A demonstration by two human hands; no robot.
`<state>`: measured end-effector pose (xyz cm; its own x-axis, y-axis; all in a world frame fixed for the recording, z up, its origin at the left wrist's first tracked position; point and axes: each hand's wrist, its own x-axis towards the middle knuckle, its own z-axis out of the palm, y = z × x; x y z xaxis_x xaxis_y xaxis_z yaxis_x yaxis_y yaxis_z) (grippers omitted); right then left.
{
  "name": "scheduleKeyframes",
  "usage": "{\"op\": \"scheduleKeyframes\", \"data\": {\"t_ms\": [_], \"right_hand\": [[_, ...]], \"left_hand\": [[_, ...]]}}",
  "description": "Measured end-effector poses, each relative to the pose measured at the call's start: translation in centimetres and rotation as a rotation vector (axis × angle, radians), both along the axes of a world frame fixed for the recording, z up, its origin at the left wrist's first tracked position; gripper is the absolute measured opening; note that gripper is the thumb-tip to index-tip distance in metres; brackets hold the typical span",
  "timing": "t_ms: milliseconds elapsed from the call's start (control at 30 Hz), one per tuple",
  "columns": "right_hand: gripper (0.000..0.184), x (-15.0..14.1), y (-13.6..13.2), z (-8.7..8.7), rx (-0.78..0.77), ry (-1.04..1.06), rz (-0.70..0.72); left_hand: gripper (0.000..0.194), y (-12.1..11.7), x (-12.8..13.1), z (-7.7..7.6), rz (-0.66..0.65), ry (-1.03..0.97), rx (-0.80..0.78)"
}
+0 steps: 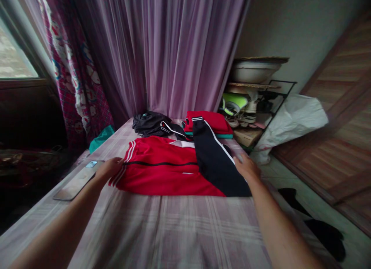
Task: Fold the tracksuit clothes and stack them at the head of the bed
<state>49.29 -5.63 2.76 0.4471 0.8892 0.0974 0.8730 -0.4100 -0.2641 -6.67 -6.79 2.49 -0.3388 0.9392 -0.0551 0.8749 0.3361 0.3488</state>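
A red and black track jacket (162, 180) with white stripes lies flat on the bed, a black zip running across its red body. Its dark sleeve (210, 155) is laid over the right part, the striped cuff pointing away from me. At the striped hem on the left, my left hand (113, 166) has its fingers closed on the fabric. My right hand (247, 166) grips the jacket's dark right edge near the shoulder; its fingertips are slightly blurred and partly hidden.
A phone (77, 182) lies left of the jacket. Behind are a dark clothes pile (150, 123) and folded red clothes (208, 122). Purple curtains (179, 48) hang at the back. A shoe rack (266, 106) and a white sack (298, 118) stand right of the bed (185, 230).
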Motion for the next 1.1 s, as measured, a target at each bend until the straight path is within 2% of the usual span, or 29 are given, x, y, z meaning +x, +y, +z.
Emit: {"op": "scheduleKeyframes", "data": {"t_ms": [100,200,333,433,600,733,833,933,1000,1100], "right_hand": [[0.049,-0.3,2.1,1.2,-0.154,0.018,0.055],[0.046,-0.4,3.7,1.3,-0.192,0.024,0.081],[0.052,-0.5,5.1,0.1,-0.246,-0.002,0.091],[0.051,-0.4,5.6,-1.0,-0.217,-0.024,0.082],[0.041,-1.0,5.4,-2.0,-0.147,-0.131,0.095],[0.044,-2.1,4.3,-1.5,-0.084,-0.221,0.158],[0.046,-2.1,3.4,-0.7,-0.089,-0.206,0.115],[0.043,-1.5,3.2,-0.5,-0.110,-0.203,0.045],[0.042,-1.2,3.3,-0.8,-0.164,-0.177,0.051],[0.039,-1.2,3.6,-1.4,-0.178,-0.170,0.066]], "left_hand": [[0.035,1.0,-0.5,0.1,-0.004,-0.026,-0.032],[0.034,1.5,-1.0,0.1,0.012,-0.064,-0.081],[0.033,2.3,-1.7,-0.1,0.029,-0.125,-0.152],[0.037,2.8,-1.9,-0.3,0.037,-0.166,-0.194],[0.035,2.9,-1.3,-0.1,0.042,-0.254,-0.200],[0.043,2.4,-0.3,-0.1,0.059,-0.294,-0.145],[0.044,2.1,0.3,-0.4,0.072,-0.253,-0.064],[0.041,1.9,0.7,-0.8,0.075,-0.073,0.057],[0.040,1.9,0.7,-1.0,0.085,0.008,0.087],[0.043,2.2,0.3,-1.0,0.128,-0.088,0.035]]}}
